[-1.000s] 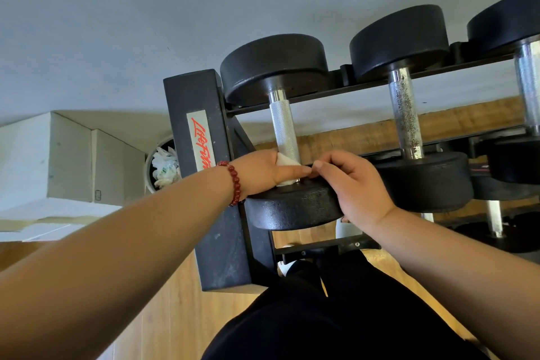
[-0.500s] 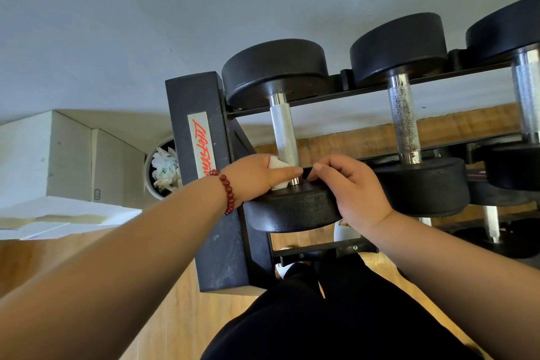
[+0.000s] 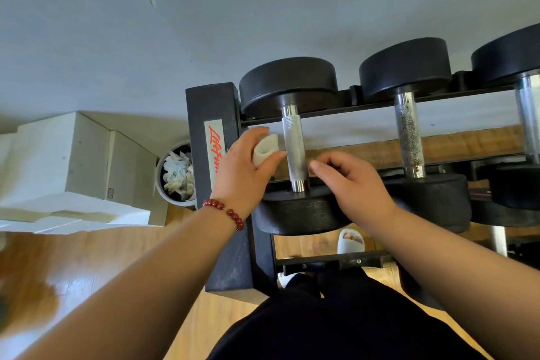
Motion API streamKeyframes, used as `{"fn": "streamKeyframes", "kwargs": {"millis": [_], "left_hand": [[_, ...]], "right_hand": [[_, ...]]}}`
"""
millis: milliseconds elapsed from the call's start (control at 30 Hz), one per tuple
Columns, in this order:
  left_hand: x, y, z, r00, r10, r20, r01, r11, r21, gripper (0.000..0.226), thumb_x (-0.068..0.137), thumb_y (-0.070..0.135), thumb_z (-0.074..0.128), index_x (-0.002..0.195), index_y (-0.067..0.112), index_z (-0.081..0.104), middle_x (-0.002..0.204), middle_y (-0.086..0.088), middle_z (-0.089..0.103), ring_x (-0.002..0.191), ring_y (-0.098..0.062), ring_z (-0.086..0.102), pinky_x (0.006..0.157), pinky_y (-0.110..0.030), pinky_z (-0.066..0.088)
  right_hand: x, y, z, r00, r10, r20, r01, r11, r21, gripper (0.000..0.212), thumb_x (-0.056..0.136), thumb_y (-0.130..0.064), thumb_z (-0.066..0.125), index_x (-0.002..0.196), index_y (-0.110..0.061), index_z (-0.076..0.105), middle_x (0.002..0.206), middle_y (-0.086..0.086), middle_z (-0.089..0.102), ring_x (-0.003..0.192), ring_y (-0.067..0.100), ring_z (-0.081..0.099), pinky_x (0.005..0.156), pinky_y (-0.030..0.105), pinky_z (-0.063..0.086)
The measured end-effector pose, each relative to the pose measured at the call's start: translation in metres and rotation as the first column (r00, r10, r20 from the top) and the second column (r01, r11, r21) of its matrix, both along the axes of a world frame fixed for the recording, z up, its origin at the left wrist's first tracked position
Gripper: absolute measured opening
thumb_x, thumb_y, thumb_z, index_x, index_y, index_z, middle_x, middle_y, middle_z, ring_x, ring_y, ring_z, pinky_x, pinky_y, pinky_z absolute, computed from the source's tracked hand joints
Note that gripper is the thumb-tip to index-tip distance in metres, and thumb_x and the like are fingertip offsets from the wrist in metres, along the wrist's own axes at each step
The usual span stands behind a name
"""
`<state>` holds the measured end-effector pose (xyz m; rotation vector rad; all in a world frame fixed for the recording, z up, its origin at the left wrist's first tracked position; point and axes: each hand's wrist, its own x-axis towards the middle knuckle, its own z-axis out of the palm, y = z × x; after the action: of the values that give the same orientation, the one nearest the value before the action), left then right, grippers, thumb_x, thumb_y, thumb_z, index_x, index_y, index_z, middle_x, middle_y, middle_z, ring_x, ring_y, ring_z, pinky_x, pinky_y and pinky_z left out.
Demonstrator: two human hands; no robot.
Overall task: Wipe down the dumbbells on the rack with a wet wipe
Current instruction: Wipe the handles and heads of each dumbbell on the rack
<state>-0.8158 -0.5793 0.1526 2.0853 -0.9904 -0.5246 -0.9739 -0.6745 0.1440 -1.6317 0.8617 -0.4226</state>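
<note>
Now the left hand (image 3: 245, 168) pinches the wet wipe (image 3: 264, 149) beside the dumbbell (image 3: 295, 146) at the left end of the rack (image 3: 214, 114); the right hand (image 3: 353, 184) is loosely curled, empty.

Gym corner here: a black rack (image 3: 214, 114) loaded with dumbbells (image 3: 293, 143) against a plain wall (image 3: 263, 9), wooden floor (image 3: 87, 257) below, cardboard boxes (image 3: 87, 155) and a stuffed bin (image 3: 176, 175) left of the left hand (image 3: 242, 164).

Both bare forearms reach from the lower corners toward mid-frame. The left hand (image 3: 245, 165) pinches a folded white wipe (image 3: 264, 149) between thumb and fingers. The right hand (image 3: 355, 184), just right of it, is palm down with fingers loosely bent, holding nothing.
</note>
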Motion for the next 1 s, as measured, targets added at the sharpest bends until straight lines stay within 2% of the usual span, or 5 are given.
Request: {"fn": "streamKeyframes", "kwargs": {"millis": [133, 233, 300, 600, 1000], "left_hand": [[0.002, 0.000, 0.017, 0.986, 0.122, 0.114, -0.105, 0.984, -0.146, 0.023, 0.087, 0.034, 0.071, 0.096, 0.037, 0.050, 0.083, 0.022, 0.056, 0.076, 0.012, 0.055, 0.061, -0.003, 0.042], [0.010, -0.009, 0.028, 0.956, 0.116, 0.270, -0.044, 0.965, -0.257, 0.028, 0.089, 0.032, 0.068, 0.114, 0.021, 0.064, 0.109, 0.013, 0.063, 0.092, 0.005, 0.056, 0.078, -0.006, 0.045], [0.019, -0.023, 0.030, 0.907, 0.070, 0.415, 0.051, 0.961, -0.272, 0.034, 0.091, 0.031, 0.064, 0.119, 0.011, 0.065, 0.128, -0.006, 0.061, 0.117, -0.017, 0.055, 0.095, -0.027, 0.047], [0.027, -0.069, 0.028, 0.823, -0.189, 0.536, 0.153, 0.982, 0.113, 0.088, 0.089, 0.061, 0.032, 0.154, 0.009, 0.006, 0.163, -0.008, 0.002, 0.150, -0.021, -0.002, 0.116, -0.029, 0.001], [0.029, -0.085, 0.037, 0.733, -0.266, 0.626, 0.164, 0.962, 0.216, 0.071, 0.098, 0.049, 0.015, 0.154, 0.007, 0.004, 0.163, -0.009, 0.004, 0.150, -0.020, 0.002, 0.118, -0.028, -0.003]], "right_hand": [[0.007, 0.004, 0.001, 0.999, -0.019, -0.040, 0.017, 0.998, -0.058, 0.021, 0.093, -0.026, 0.059, 0.075, -0.018, 0.066, 0.069, -0.010, 0.060, 0.070, 0.004, 0.055, 0.067, 0.020, 0.043], [0.007, 0.006, -0.003, 0.995, 0.002, -0.099, -0.011, 0.996, -0.091, 0.024, 0.092, -0.032, 0.057, 0.077, -0.015, 0.067, 0.076, 0.000, 0.063, 0.077, 0.016, 0.059, 0.075, 0.039, 0.051], [0.007, 0.006, -0.003, 0.995, 0.015, -0.100, -0.026, 0.994, -0.103, 0.030, 0.092, -0.036, 0.054, 0.075, -0.013, 0.064, 0.074, 0.004, 0.063, 0.076, 0.021, 0.059, 0.076, 0.047, 0.051], [0.008, 0.004, -0.004, 0.994, 0.003, -0.110, -0.019, 0.989, -0.148, 0.032, 0.095, -0.032, 0.052, 0.071, -0.013, 0.061, 0.068, 0.003, 0.060, 0.071, 0.019, 0.058, 0.072, 0.046, 0.050], [0.008, 0.002, -0.008, 0.993, 0.018, -0.117, -0.039, 0.983, -0.180, 0.032, 0.096, -0.027, 0.053, 0.068, -0.011, 0.058, 0.063, -0.003, 0.053, 0.068, 0.014, 0.053, 0.067, 0.033, 0.042]]}}
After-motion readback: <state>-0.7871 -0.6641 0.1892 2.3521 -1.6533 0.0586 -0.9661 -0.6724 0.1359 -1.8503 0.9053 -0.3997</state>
